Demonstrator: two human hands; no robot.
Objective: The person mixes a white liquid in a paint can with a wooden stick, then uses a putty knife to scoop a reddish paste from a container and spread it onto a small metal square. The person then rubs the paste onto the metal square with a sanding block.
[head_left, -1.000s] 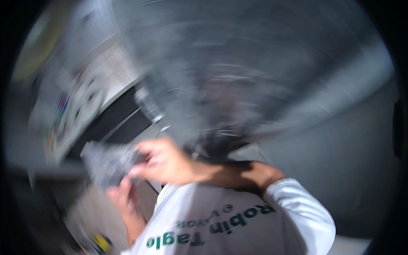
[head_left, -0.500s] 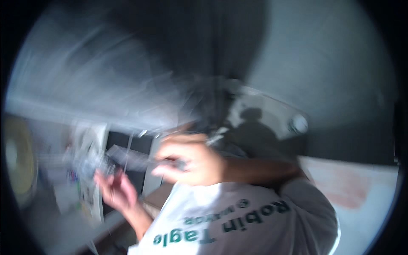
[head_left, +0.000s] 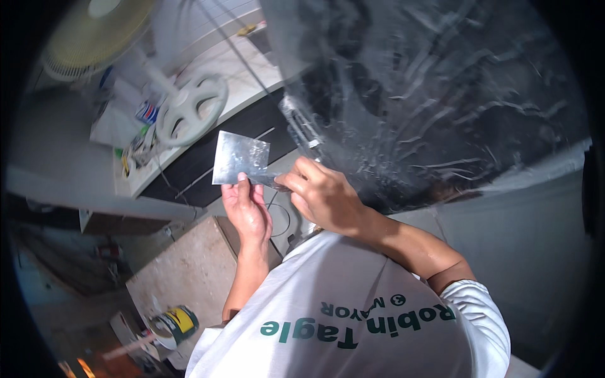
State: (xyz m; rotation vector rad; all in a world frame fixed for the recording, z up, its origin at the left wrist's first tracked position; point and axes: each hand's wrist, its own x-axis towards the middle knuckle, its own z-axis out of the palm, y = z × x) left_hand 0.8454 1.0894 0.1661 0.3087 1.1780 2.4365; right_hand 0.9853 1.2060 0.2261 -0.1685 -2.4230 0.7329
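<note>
- Since the earlier frame my view has swung and steadied: both hands, then low and blurred, now sit sharp at frame centre.
- Upper left I see a pale standing fan point(head_left: 94, 28), with a white round fan base point(head_left: 191, 108) just right of it.
- Lower left sits a yellow-and-black can point(head_left: 178, 320).
- At centre, my left hand point(head_left: 247, 211) has its fingers closed on the lower edge of a square shiny metal sheet point(head_left: 241, 159).
- Just right, my right hand point(head_left: 321, 195) pinches the sheet's lower right corner.
- Upper right, crinkled clear plastic film point(head_left: 441, 94) covers a dark surface.
</note>
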